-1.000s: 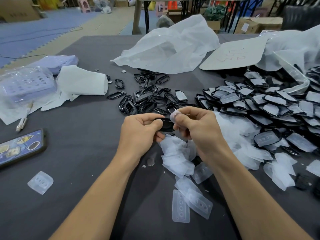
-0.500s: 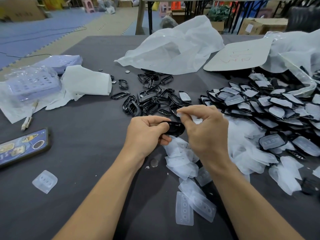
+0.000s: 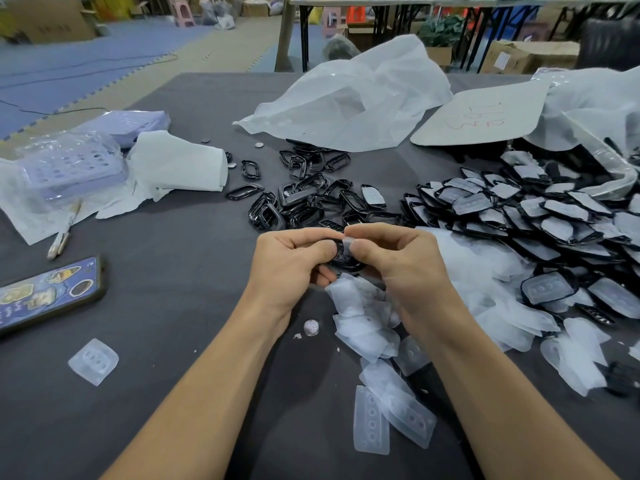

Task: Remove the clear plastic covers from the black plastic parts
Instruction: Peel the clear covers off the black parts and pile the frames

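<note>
Your left hand & right hand meet at frame ctr w/ one part between them. Uncovered parts lie just above; covered parts fill the right side. Loose covers lie below-right of hands. Phone at left edge.

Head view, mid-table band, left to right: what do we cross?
Phone → loose cover lying alone → left hand gripping black part → right hand pinching its clear cover → pile of covered black parts.
</note>
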{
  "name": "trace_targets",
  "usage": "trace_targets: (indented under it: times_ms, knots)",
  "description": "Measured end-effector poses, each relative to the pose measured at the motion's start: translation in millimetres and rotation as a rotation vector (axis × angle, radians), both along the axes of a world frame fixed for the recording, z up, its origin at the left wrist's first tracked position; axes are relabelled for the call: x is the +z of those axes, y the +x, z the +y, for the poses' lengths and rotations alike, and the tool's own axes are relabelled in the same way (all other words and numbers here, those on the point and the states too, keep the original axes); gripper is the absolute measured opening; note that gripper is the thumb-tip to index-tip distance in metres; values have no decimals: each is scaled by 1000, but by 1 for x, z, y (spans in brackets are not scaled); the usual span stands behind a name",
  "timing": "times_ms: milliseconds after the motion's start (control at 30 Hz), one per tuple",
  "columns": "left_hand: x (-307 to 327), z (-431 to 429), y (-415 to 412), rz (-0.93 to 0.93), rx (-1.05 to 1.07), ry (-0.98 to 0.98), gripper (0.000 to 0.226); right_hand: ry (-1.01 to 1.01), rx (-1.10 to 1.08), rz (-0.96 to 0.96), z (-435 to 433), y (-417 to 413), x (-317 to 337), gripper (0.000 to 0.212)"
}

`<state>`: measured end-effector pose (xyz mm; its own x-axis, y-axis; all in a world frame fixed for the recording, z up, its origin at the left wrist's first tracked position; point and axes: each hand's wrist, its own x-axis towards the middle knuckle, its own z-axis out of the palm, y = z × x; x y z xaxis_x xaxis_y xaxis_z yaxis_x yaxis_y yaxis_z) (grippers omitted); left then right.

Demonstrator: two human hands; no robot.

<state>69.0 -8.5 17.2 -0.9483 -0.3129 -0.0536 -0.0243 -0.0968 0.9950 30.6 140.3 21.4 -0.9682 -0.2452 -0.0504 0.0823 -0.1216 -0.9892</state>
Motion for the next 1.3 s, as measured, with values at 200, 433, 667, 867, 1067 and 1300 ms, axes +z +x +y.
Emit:
trace_targets:
  times_ms: [200,433,667,867,1067,1300]
  knots:
    - [-1,2,-2,-6,28,-44,26,40,-43,-35,6,-4,0,6]
    - [-7,6,-3,-66,73,-40,22,-4,-127,67,4,-9,0,11]
    - [0,5,0,-72,-51,185,35,172,-46,120,-7,-1,-6,10]
    - [1,4,-1,-83,-89,224,35,286,-194,250,-9,1,-10,9]
    - [3,4,0,-79,-124,244,39,335,-253,282,-10,3,-12,19]
    - [2,6,2,-101,-104,133,29,320,-126,200,-3,-5,-9,38]
